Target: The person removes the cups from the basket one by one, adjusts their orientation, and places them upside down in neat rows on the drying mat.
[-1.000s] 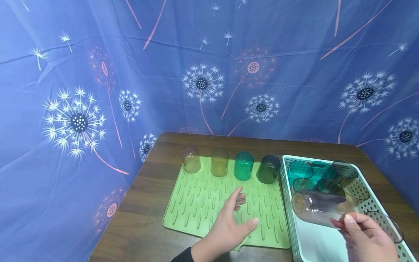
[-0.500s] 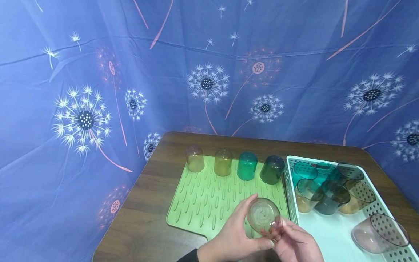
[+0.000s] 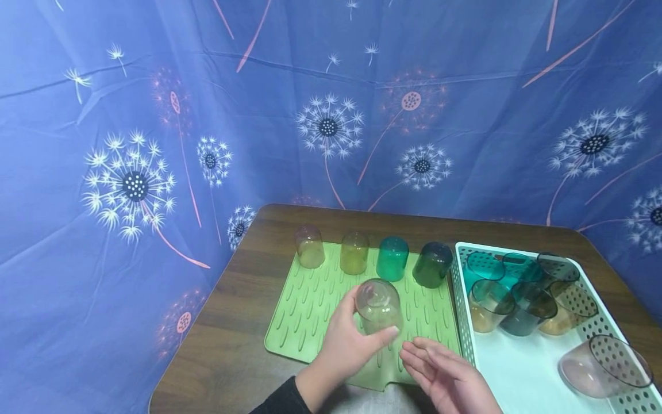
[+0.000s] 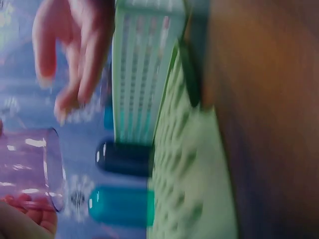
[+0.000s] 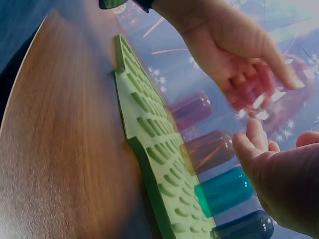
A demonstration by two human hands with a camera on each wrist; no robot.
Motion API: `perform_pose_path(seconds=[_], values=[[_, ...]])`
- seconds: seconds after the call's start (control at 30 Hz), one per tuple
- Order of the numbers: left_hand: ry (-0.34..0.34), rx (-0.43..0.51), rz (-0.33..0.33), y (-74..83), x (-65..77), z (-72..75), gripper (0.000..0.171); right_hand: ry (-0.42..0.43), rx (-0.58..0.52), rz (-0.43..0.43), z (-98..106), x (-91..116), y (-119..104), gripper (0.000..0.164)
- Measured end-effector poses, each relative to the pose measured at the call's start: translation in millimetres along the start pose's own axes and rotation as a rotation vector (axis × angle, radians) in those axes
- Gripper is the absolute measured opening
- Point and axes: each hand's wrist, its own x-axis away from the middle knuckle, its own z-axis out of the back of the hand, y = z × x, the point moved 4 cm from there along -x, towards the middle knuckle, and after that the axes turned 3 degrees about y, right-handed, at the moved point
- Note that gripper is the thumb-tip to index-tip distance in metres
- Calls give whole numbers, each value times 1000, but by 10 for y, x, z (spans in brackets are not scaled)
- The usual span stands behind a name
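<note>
Cup [image 3: 379, 306], clear pinkish, upside down, held by left hand [image 3: 345, 344] w/ fingers and thumb curled round it, over near-centre of green mat [image 3: 310, 310]. Largest to smallest: wood table [image 3: 233, 339]; white basket [image 3: 522, 379] at right w/ more cups; mat w/ 4 inverted cups along far edge; right hand [image 3: 446, 376] near the cup, fingers relaxed, holding nothing.

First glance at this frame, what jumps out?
The left hand grips a clear pinkish plastic cup, upside down, over the ribbed green silicone drying mat, with the right hand open just beside it. Behind, four inverted cups line the mat's far edge. To the right, a pale perforated plastic basket holds more tinted cups.
</note>
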Motion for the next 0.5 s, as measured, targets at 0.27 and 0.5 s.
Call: perform_pose_path(seconds=[0.27,0.5], values=[[234,-173,207,-536,-454,483,93,21,71,-13,13,74,-77,45],[315,-245,280,-869,-678,767,95,34,288,-4,-12,201,-213,46]])
